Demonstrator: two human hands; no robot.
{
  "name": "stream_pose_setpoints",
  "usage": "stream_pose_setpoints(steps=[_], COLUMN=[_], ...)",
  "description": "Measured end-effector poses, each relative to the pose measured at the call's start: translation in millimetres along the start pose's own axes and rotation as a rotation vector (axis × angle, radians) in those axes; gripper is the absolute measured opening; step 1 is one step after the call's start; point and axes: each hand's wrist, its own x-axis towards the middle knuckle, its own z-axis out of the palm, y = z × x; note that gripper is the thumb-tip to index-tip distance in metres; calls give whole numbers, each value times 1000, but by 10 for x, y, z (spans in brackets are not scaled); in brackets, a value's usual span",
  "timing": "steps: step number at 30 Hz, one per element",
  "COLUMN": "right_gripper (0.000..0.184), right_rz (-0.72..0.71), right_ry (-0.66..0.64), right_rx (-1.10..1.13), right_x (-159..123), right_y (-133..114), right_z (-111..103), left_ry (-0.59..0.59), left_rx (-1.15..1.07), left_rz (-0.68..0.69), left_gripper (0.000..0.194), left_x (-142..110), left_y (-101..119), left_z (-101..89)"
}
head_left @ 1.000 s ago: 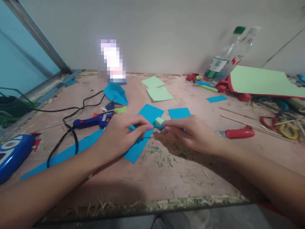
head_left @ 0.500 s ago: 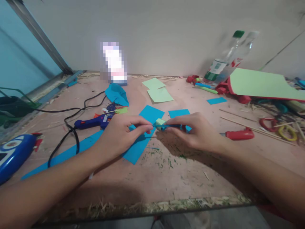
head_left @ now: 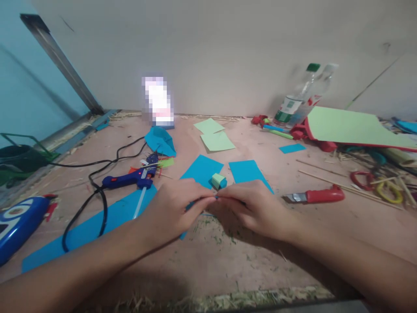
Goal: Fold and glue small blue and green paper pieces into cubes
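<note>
My left hand (head_left: 184,202) and my right hand (head_left: 252,204) meet fingertip to fingertip above the tabletop. Both pinch a narrow strip of blue paper (head_left: 216,197), which the fingers mostly hide. Just beyond the fingertips sits a small folded block of green and blue paper (head_left: 219,181). Flat blue paper pieces lie behind the hands: one sheet (head_left: 203,168) near my left, another (head_left: 246,170) near my right. A red-handled utility knife (head_left: 321,195) with its blade out rests to the right of my right hand.
A blue glue gun (head_left: 130,178) with a black cord (head_left: 103,208) lies left, beside a long blue sheet (head_left: 87,228). Green paper squares (head_left: 216,141) lie farther back. Plastic bottles (head_left: 289,108), thin sticks (head_left: 345,184) and scissors (head_left: 389,191) are right. A lit screen (head_left: 159,102) leans at the wall.
My hands have come closer together and nearer to me, fingertips now touching around the blue strip. The small green and blue block now shows fully beyond them. The camera view has tilted slightly up.
</note>
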Motion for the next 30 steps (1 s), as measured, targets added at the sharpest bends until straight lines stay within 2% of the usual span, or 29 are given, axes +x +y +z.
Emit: stream_pose_setpoints(steps=[4,11,20,30], right_gripper=[29,33,28,26], right_rz=[-39,-1,-34,5], right_ry=[15,20,120,186], right_rx=[-11,12,3,2], right_x=[-3,31,49,90], right_y=[-13,4,99,161], right_z=[-31,-64,-136,-234], left_ry=[-10,-7,10,82], left_rx=[-99,-202,-252,-342], left_rz=[-101,-365,-511,-511], left_gripper=[10,19,22,24], left_x=[26,75,125,167], left_y=[45,82,27,-56], left_z=[-19,-103,-189,-213])
